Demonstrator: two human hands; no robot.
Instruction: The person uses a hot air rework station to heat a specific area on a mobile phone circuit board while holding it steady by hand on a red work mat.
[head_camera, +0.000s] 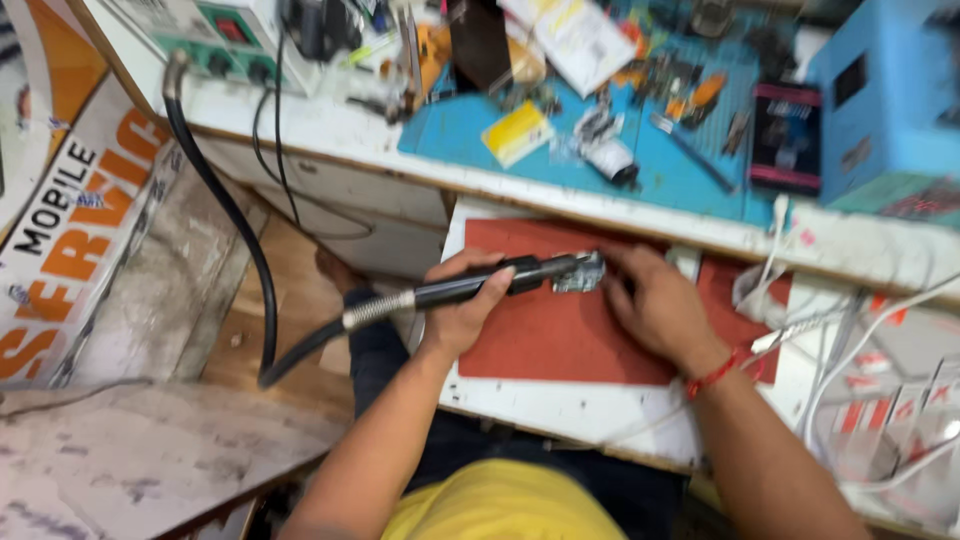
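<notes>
Two hands working a hot-air handpiece over a red mat.

The left hand is gripping the black handpiece, fingers wrapping its barrel, its metal nozzle pointing right above the red mat. The right hand is lying on the mat just beside the nozzle, fingers curling; whether it is pinching anything cannot be told. A black hose is running from the handpiece up to the worktop, where a blue mat is carrying scattered tools.
</notes>
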